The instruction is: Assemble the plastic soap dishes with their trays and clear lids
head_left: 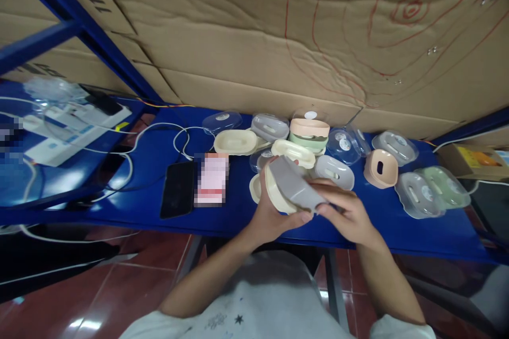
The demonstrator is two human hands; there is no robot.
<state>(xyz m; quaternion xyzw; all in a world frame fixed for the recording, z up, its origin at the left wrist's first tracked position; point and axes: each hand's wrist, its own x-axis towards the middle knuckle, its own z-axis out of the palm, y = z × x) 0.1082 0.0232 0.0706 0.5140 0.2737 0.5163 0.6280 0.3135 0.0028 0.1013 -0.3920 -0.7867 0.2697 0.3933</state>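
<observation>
Near the front edge of the blue table, my left hand (pixel 267 222) is wrapped round a cream plastic container (pixel 277 197), with its thumb along the lower side. A grey plastic container (pixel 296 185) is tilted against the cream one, overlapping its opening. The fingers and thumb of my right hand (pixel 344 209) pinch the grey container's right end. Just behind the hands are a cream container (pixel 293 152) and a grey one with a slot (pixel 339 169). Part of another cream piece (pixel 255 188) shows left of my left hand.
Stacked peach (pixel 309 127) and green containers stand at the back. To the right are a peach container (pixel 380 169) and several clear-covered ones (pixel 419 194). A black phone (pixel 177 189), a pink-screened device (pixel 212 180), white cables and a power strip (pixel 59 143) lie left.
</observation>
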